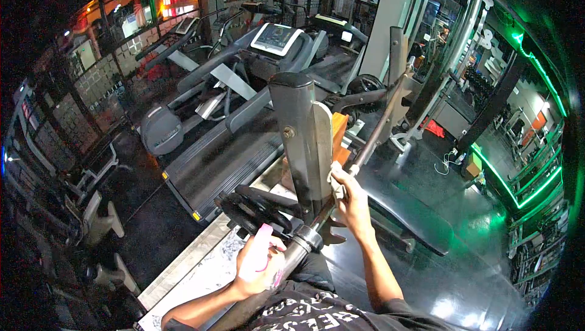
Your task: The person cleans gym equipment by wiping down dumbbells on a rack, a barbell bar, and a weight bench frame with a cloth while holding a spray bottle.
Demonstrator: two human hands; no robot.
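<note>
My left hand (259, 267) is closed around a pink-and-white object (264, 233), possibly a bottle; glare hides its details. It is beside the thick sleeve of a barbell (298, 247). My right hand (352, 200) is closed on a pale, cloth-like piece (336, 186), close against the dark rack upright (295, 142). The barbell runs past the upright, from my body toward the far right. Black weight plates (253, 209) hang on the rack, left of the upright.
A padded bench (405, 215) lies under the bar on the right. Treadmills (219, 148) stand ahead and to the left. A second upright (396, 56) supports the bar's far end. A white cable (448, 163) lies on the floor at right.
</note>
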